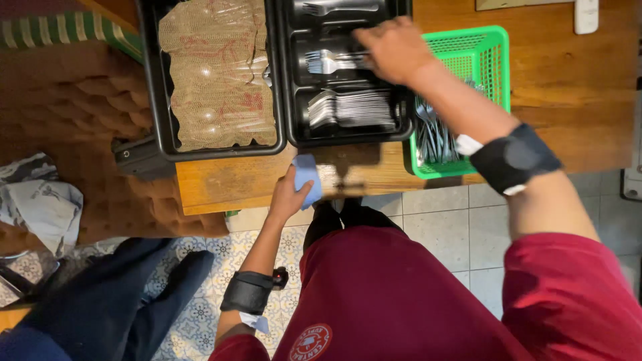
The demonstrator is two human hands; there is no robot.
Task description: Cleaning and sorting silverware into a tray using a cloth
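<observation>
Left hand (289,195) clutching blue cloth (307,178) at tabletop (254,180) edge; right hand (396,48), at one o'clock, apparently pinching fork (329,61) over black cutlery tray (348,137).

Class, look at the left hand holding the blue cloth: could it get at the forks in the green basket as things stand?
Probably not easily: the left hand grips the blue cloth at the table edge, and the right forearm lies across the green basket.

Right hand (394,48) stretched far forward, arm nearly straight, fingers curled down, black band on forearm. Left hand (289,197) low near body, elbow bent, fingers closed in a grip, black wristband.
</observation>
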